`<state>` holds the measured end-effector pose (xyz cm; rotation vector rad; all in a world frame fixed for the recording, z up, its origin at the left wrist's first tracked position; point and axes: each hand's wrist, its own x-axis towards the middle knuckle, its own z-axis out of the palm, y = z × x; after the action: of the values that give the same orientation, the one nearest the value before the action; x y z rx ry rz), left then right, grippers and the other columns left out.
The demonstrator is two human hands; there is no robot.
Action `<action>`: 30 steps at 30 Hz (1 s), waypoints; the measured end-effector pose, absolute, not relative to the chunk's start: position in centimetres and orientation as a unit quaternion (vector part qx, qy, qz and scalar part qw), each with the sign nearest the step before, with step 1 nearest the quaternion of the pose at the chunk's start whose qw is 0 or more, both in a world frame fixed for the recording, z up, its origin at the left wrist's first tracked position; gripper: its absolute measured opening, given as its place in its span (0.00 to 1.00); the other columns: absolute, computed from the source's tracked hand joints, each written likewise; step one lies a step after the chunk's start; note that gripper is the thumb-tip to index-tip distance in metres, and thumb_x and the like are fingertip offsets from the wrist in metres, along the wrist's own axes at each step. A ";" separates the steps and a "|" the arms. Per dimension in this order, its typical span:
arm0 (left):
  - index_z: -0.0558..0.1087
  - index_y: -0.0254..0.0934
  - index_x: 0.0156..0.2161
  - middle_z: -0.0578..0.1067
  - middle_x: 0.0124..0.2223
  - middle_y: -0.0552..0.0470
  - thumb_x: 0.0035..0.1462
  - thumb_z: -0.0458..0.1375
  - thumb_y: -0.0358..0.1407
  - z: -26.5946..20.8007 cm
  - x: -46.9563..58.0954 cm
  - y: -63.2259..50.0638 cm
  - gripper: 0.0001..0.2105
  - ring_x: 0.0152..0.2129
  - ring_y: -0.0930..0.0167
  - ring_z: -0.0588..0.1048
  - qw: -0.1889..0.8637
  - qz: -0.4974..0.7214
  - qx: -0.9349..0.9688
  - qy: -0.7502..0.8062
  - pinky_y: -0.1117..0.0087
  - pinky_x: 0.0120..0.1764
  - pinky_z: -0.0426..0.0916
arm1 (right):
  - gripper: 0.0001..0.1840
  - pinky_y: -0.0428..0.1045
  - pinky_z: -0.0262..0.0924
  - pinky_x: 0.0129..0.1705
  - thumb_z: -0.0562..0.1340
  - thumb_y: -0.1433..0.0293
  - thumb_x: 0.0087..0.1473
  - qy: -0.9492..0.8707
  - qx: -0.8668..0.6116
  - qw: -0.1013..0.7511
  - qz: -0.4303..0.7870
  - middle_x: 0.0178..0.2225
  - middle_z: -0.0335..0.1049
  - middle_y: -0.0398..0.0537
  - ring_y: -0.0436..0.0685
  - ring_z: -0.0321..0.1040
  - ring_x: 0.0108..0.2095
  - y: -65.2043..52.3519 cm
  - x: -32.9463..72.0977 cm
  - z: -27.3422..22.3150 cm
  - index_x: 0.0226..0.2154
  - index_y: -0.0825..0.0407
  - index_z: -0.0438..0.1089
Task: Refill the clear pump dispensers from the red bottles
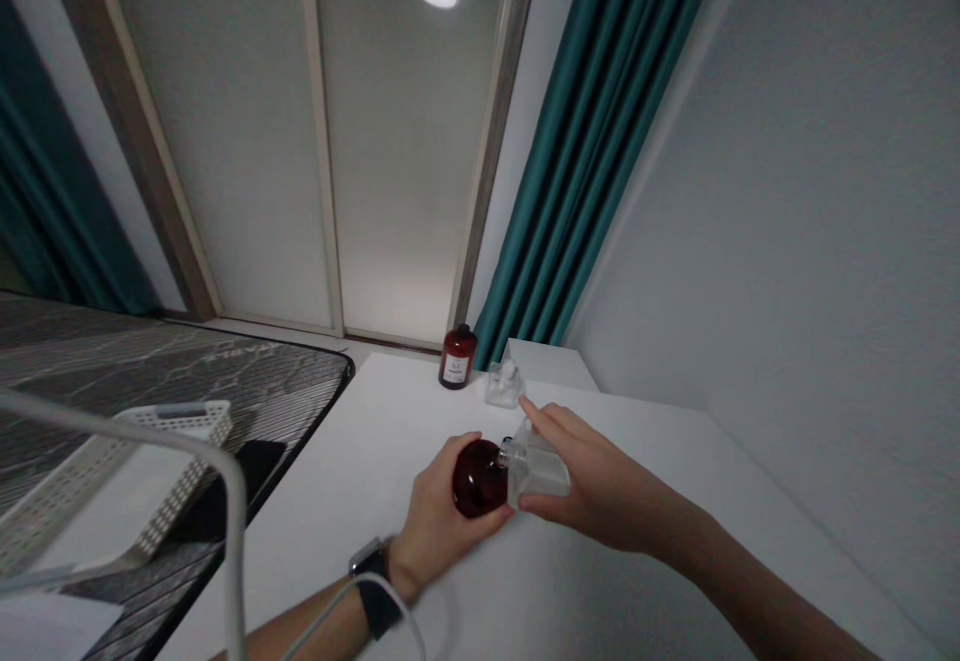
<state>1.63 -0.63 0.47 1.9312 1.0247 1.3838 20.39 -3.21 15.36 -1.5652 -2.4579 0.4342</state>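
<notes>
My left hand (446,501) is wrapped round a dark amber bottle (478,479) above the white table. In my right hand (592,471) is a clear square bottle (546,471), tipped on its side. The clear bottle's neck meets the amber bottle near its opening; whether liquid passes between them cannot be made out. Farther back on the table stands a second amber bottle (456,359) with a black cap and a white label. Beside it sits another clear container (504,384) with a whitish top, partly behind my right fingers.
A white table (337,471) lies under my hands, with a white box (551,363) at its back edge by the curtain (585,161). A white perforated basket (184,431) is on the left over the grey patterned surface. A pale curved tube (234,541) crosses the lower left.
</notes>
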 end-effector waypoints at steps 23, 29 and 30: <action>0.61 0.40 0.56 0.73 0.50 0.46 0.46 0.67 0.36 0.5 1.7 -0.8 0.32 0.46 0.62 0.76 0.281 0.519 0.714 0.376 0.60 0.50 0.72 | 0.50 0.62 0.57 0.60 0.69 0.64 0.49 -0.841 -0.513 0.101 0.141 0.55 0.64 0.58 0.66 0.60 0.57 -3.1 20.4 15.6 0.68 0.51 0.46; 0.62 0.40 0.56 0.74 0.51 0.47 0.45 0.68 0.35 0.4 1.7 -1.0 0.32 0.46 0.62 0.76 0.290 0.518 0.710 0.378 0.61 0.50 0.72 | 0.50 0.62 0.57 0.60 0.70 0.65 0.49 -0.847 -0.504 0.103 0.138 0.55 0.64 0.58 0.66 0.60 0.57 -3.2 20.4 15.8 0.68 0.50 0.47; 0.63 0.40 0.56 0.74 0.51 0.47 0.45 0.68 0.35 0.4 1.7 -1.0 0.32 0.46 0.62 0.76 0.293 0.518 0.709 0.378 0.61 0.50 0.72 | 0.50 0.63 0.57 0.59 0.69 0.64 0.49 -0.847 -0.502 0.103 0.138 0.55 0.64 0.58 0.67 0.60 0.57 -3.2 20.4 15.8 0.68 0.49 0.47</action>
<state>1.74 -1.00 0.43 1.8901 1.0070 1.3794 20.39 -3.18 15.84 -1.4826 -2.5003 0.4070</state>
